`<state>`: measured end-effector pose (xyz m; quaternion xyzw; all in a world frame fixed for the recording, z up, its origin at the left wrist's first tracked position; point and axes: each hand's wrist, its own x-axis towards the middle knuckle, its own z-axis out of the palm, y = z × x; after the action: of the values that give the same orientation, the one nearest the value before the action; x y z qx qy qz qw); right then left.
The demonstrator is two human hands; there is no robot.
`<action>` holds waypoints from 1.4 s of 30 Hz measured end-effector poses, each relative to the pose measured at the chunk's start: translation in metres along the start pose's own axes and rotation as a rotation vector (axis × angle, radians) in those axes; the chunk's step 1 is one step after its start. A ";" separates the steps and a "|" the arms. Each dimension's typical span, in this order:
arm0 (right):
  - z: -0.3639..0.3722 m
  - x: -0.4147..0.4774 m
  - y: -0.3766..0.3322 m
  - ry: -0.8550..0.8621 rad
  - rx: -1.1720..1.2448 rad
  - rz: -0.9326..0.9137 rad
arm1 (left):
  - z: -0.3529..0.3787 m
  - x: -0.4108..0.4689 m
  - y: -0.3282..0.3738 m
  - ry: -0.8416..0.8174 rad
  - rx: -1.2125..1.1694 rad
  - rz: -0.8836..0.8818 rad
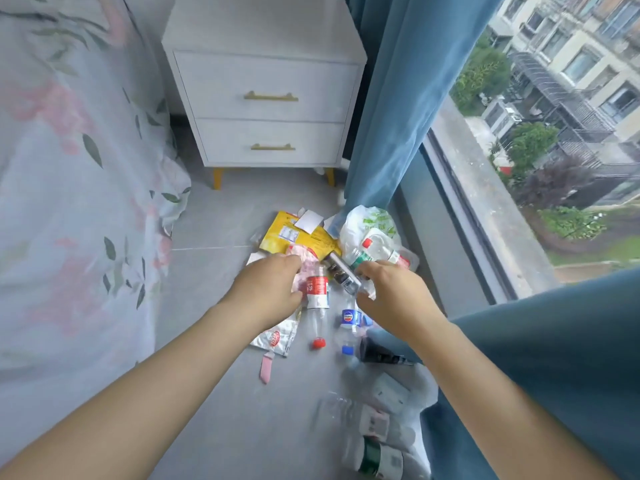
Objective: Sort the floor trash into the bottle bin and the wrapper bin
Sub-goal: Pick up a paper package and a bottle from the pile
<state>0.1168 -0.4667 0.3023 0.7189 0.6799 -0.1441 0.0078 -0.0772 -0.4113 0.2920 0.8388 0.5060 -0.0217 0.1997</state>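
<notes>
A person reaches both bare arms down to the littered grey tiled floor [214, 289] between a floral-print bed cover [69, 168] and a blue curtain [391, 98]; the left hand [266, 289] lies on a crumpled pink-and-white wrapper [306, 263], fingers bent down over it, though whether they grip it cannot be told; the right hand [391, 292] curls thumb and fingers round a crumpled piece of clear plastic film [367, 289], just beside a dark silver-edged packet [341, 273]; between the hands lies a clear plastic bottle with a red label and red cap [317, 289], and near it a small clear bottle with a blue label and blue cap [348, 323]; a yellow foil pouch [304, 237] and a white plastic bag with green print [372, 221] sit beyond the hands, before a white two-drawer nightstand [266, 98]; a clear plastic bag holding bottles [420, 382] lies nearer the person, at the curtain's edge
</notes>
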 end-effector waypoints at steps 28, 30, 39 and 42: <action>0.275 0.017 0.030 -0.154 -0.247 -0.187 | 0.279 -0.004 -0.135 -0.191 0.210 0.022; 0.278 0.019 0.030 -0.155 -0.233 -0.188 | 0.290 0.000 -0.138 -0.181 0.208 0.046; 0.292 0.028 0.045 -0.183 -0.209 -0.166 | 0.328 0.032 -0.143 -0.240 0.348 -0.013; 0.297 0.031 0.051 -0.193 -0.193 -0.155 | 0.342 0.038 -0.154 -0.288 0.353 -0.065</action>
<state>0.1097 -0.5022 0.0016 0.6431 0.7401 -0.1467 0.1312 -0.1340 -0.4389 -0.0796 0.8323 0.4874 -0.2355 0.1193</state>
